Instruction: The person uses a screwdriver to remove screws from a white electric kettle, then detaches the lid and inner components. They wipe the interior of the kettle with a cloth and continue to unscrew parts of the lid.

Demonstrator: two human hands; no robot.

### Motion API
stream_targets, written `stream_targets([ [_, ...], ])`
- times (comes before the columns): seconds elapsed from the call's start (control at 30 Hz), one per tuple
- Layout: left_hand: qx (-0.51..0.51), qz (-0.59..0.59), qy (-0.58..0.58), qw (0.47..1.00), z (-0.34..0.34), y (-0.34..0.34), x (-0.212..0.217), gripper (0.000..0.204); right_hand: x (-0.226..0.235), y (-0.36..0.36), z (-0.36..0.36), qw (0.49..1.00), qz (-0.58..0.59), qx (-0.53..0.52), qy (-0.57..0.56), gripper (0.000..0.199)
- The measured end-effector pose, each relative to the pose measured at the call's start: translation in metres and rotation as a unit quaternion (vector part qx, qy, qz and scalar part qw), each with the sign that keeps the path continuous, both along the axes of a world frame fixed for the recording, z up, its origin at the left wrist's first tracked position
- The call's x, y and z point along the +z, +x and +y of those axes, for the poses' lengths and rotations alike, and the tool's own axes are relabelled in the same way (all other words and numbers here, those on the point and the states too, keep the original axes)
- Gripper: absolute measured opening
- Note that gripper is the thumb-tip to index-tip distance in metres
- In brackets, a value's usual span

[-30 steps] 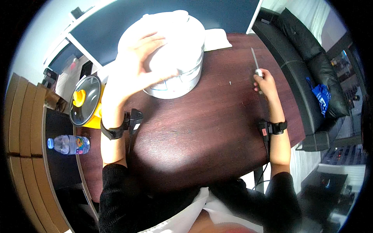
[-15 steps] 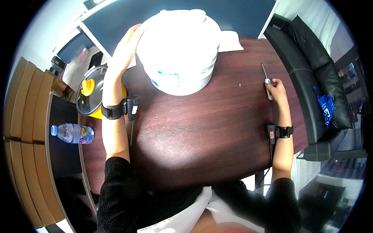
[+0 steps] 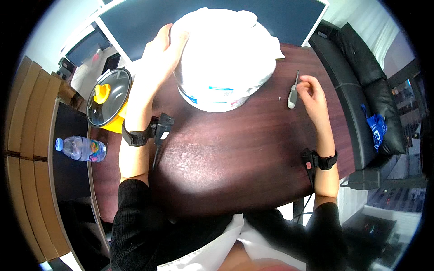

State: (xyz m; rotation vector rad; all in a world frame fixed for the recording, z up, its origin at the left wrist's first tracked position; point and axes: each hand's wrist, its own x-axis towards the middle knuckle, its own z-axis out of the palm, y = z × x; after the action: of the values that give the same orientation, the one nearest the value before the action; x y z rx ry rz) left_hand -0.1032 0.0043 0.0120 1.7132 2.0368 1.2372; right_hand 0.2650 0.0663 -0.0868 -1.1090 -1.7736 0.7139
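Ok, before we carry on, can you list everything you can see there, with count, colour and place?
tub: 1, white, back of the table
screwdriver: 1, grey, on the table, right
screw: apparently 1, pale, left of the screwdriver
sheet: 1, white, behind the tub's right side
pot: 1, yellow, glass-lidded, left
bottle: 1, clear, blue-capped, far left
table: 1, dark brown, centre
panel: 1, dark blue, behind the tub
boxes: several, brown, far left
sofa: 1, black, right
bag: 1, blue, on the sofa
wristbands: 2, black, one per wrist
left hand: 1, bare, at the tub's left side
right hand: 1, bare, beside the screwdriver
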Motion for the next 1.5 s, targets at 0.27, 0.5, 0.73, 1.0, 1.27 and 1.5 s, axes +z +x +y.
stream_targets([
  [0.27,0.002,0.03,0.032,0.999,-0.007,0.003,0.002,0.076,0.035,-0.074,-0.017,0.976,0.119,0.163,-0.077,0.075],
  [0.5,0.033,0.061,-0.012,0.998,-0.005,-0.01,0.0,0.078,0.028,-0.125,-0.05,0.992,-0.054,0.022,0.109,0.104],
  [0.73,-0.073,0.134,0.17,0.973,-0.013,0.009,0.002,0.057,0.021,-0.134,-0.047,0.992,-0.024,-0.031,0.124,0.095],
  [1.0,-0.084,0.349,0.274,0.892,-0.012,0.043,-0.006,0.035,0.008,-0.132,-0.033,0.981,0.024,-0.007,0.193,0.088],
  [1.27,-0.095,0.323,0.274,0.901,-0.008,0.04,-0.005,0.04,0.013,-0.128,-0.03,0.971,0.004,0.002,0.237,0.089],
  [1.5,-0.107,0.331,0.27,0.898,-0.008,0.039,-0.005,0.037,0.011,-0.128,-0.03,0.968,-0.012,-0.007,0.251,0.089],
])
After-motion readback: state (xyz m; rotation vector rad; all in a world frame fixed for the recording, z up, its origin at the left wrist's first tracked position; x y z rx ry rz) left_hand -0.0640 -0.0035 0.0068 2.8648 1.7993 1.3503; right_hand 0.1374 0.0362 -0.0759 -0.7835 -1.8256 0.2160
